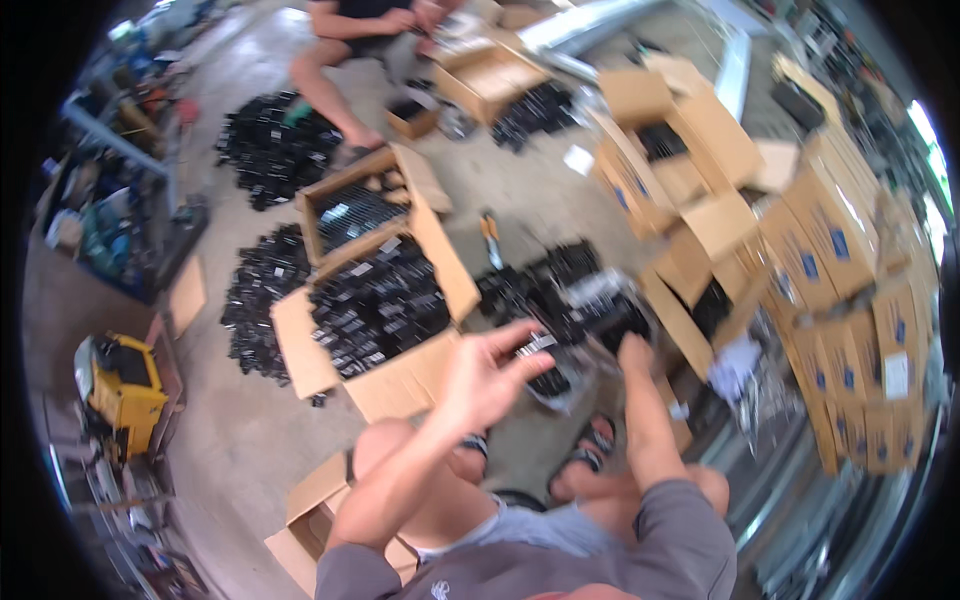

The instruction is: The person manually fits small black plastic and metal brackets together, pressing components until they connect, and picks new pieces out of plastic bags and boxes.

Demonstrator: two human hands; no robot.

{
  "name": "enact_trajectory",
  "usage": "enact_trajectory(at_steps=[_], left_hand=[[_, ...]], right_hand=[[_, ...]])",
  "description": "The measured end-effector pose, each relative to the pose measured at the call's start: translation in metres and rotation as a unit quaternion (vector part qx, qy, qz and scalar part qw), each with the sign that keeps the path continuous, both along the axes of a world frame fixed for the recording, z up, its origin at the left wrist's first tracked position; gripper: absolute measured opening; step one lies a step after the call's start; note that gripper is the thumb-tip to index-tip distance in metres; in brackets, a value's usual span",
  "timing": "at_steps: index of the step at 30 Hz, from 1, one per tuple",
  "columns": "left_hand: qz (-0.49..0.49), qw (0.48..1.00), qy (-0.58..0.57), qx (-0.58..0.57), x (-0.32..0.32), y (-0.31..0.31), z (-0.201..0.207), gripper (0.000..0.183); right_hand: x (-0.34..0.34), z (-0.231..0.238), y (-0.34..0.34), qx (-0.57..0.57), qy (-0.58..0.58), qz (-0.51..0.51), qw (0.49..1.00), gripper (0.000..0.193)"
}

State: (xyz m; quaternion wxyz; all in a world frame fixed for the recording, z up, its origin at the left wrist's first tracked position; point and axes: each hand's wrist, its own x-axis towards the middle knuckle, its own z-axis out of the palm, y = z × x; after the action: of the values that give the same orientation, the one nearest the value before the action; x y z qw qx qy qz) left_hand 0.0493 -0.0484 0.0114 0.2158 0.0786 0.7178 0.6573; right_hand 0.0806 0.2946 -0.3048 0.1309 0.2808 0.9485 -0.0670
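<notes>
My left hand (488, 378) is raised in front of me, thumb and fingers pinching a small silvery metal piece (537, 345). My right hand (634, 352) reaches down to the right, at a heap of black parts (610, 318) partly wrapped in clear plastic. Its fingers are blurred and partly hidden, so their grip does not show. More black parts (530, 295) lie on the floor left of that heap. Left of my left hand stands an open cardboard box (455, 265) filled with small black pieces (380, 305).
Black piles (265, 300) lie beyond the box at left. Orange-handled pliers (490, 238) rest on the floor. Open cartons (690, 130) and stacked cartons (830, 240) stand at right. Another person (350, 55) sits at the far side. A yellow machine (125, 395) is at left.
</notes>
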Motion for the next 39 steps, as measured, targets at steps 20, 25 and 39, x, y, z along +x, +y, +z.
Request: enact_trajectory(at_steps=[20, 25, 39], left_hand=[[0.067, 0.962, -0.17, 0.201, -0.018, 0.0, -0.005, 0.035], [0.049, 0.928, -0.221, 0.297, -0.019, 0.001, -0.001, 0.023], [0.055, 0.949, -0.14, 0.278, 0.003, 0.001, 0.0, 0.026]], right_hand=[[-0.016, 0.163, -0.123, -0.413, 0.535, -0.147, 0.722, 0.022], [0.009, 0.288, -0.21, -0.533, 0.588, -0.055, 0.605, 0.02], [0.008, 0.291, -0.222, -0.433, 0.591, -0.016, 0.681, 0.015]])
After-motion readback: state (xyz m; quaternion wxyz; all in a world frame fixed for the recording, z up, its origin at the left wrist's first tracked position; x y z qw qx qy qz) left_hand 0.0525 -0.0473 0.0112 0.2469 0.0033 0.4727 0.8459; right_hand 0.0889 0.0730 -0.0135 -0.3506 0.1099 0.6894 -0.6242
